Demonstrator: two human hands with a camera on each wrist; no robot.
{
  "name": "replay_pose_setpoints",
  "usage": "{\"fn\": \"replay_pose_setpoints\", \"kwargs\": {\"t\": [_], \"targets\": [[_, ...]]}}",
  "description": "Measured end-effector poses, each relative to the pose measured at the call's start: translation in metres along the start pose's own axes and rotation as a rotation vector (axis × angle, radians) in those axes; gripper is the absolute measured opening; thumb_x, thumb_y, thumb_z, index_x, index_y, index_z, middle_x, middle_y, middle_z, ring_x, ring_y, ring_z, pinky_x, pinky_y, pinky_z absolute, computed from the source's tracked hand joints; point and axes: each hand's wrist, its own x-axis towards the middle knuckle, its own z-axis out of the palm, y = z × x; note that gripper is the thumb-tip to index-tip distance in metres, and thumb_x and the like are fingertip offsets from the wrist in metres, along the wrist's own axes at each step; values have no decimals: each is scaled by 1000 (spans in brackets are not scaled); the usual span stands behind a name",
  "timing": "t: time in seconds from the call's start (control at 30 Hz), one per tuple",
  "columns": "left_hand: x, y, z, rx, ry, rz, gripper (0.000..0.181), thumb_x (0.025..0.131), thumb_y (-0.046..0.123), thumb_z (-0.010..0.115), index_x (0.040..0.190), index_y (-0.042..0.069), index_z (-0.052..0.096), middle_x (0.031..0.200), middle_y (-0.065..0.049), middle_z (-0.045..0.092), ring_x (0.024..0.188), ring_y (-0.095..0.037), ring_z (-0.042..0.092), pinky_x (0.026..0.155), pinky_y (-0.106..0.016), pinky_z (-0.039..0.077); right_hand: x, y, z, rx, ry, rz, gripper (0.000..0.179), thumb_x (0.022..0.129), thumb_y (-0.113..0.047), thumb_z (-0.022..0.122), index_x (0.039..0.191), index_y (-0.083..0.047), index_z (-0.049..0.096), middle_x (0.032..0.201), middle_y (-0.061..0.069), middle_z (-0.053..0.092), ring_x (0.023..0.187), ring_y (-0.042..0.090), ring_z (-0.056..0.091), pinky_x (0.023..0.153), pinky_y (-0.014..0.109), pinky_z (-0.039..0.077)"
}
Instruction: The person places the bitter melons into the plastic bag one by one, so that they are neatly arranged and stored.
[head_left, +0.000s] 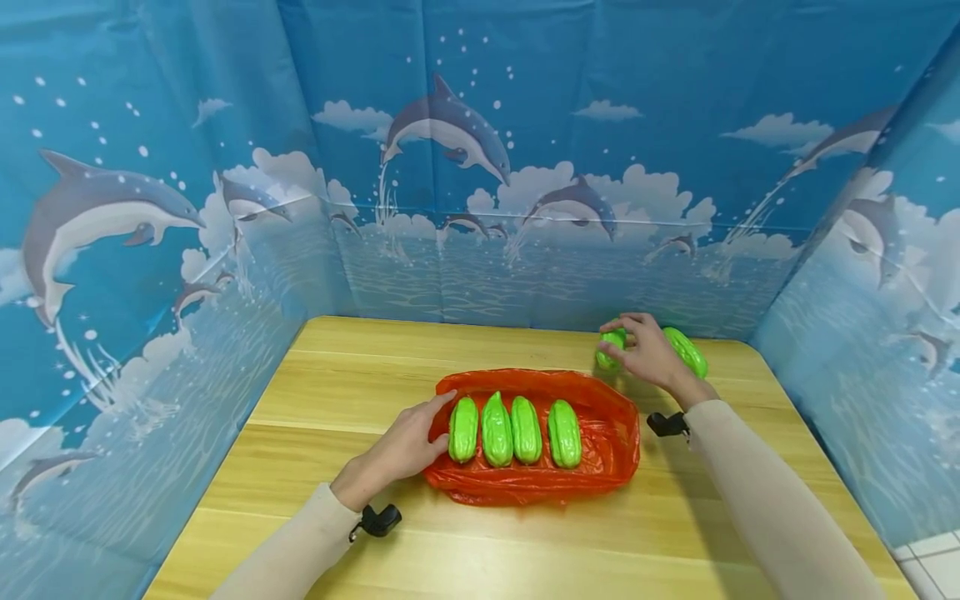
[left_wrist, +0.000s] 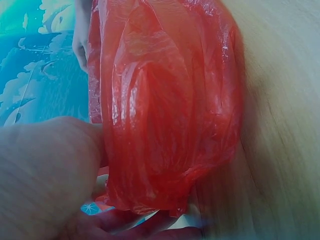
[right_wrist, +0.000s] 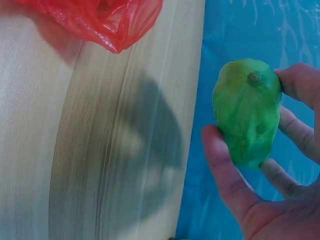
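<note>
In the head view a red plastic bag [head_left: 517,492] lies spread open on the table, with several ribbed green papayas [head_left: 566,433] side by side in it. My left hand [head_left: 401,440] grips the bag's left end; in the left wrist view the red film [left_wrist: 160,110] hides part of the fingers. Beyond the bag's right end, my right hand [head_left: 651,354] holds another green papaya [right_wrist: 247,112] between thumb and fingers, its stem nub showing in the right wrist view. That papaya is off the table, casting a shadow on the wood.
One more green papaya [head_left: 684,352] lies by the table's far right edge, behind my right hand. A blue dolphin-print curtain [head_left: 525,275] stands along the far edge and both sides of the wooden table [head_left: 315,392].
</note>
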Motion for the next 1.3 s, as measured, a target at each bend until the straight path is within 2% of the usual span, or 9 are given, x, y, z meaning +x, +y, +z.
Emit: {"fn": "replay_pose_setpoints", "kwargs": {"t": [0.23,0.37,0.6,0.9,1.3], "targets": [[-1,-1,0,-9,8,-3,75,110,8,76,178,6,45,175,-22,59,163,-45,58,135,-64,49,0,0,-1,24,21,-17,50,117,-34,72,155,-2,70,184,39,23,150,69,53,124,82,50],[-1,-1,0,-6,2,-7,75,110,8,76,178,6,46,175,-22,59,163,-45,58,136,-64,48,-2,0,-3,28,17,-3,54,116,-35,74,160,-4,67,185,39,22,149,70,53,123,82,50],[-1,1,-1,5,4,7,74,110,7,75,177,5,46,175,-22,59,162,-46,58,135,-65,48,-5,-3,-6,27,23,7,64,115,-37,75,169,-9,59,184,40,21,145,70,58,118,81,56],[0,2,-1,6,-3,13,74,109,8,76,178,5,46,176,-22,58,162,-47,58,135,-66,48,-10,-4,-9,13,36,10,73,115,-39,74,176,-6,49,183,43,21,143,71,60,115,79,58],[-3,2,1,2,9,4,74,110,8,76,177,6,47,177,-21,57,163,-47,57,136,-64,47,-14,-6,-14,13,42,-1,75,114,-38,76,176,-6,49,180,43,25,142,70,62,102,71,68]]}}
